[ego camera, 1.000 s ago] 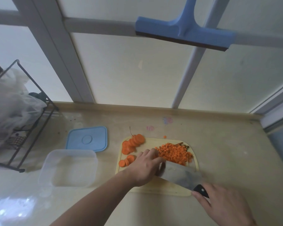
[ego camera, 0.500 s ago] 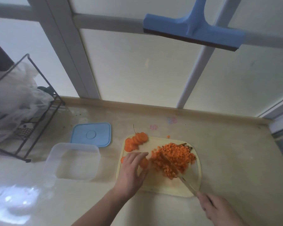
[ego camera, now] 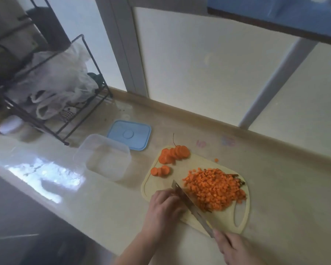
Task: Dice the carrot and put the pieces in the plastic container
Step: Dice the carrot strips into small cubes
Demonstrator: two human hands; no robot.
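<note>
Right hand: the right hand sits at the lower edge of view, fingers curled round the handle of the knife; the handle itself is hidden inside the fist.
Knife position: the blade runs up and to the left from the fist, across the near corner of the cutting board, edge down, its far side touching the pile of diced carrot.
Left hand: the left hand rests palm down on the board's near left edge, just beside the blade; fingers bent, with the tips against the flat of the blade. Whether they pinch anything cannot be told.
Diced carrot relative to grip: the pile lies on the right half of the board, just beyond the blade, away from both palms. One stray cube lies on the counter behind the board.
Carrot slices: two groups of round slices on the board's far left, a larger overlapping row and a smaller cluster. Individual slices too blurred to count.
Plastic container: one clear plastic container, left of the board, apart from it, with no carrot inside.
Lid: one blue lid, flat on the counter, behind the container and touching its far corner.
Wire rack: one black wire rack at far left, holding plastic bags.
Writing: none legible; two faint pink marks on the counter cannot be read.
</note>
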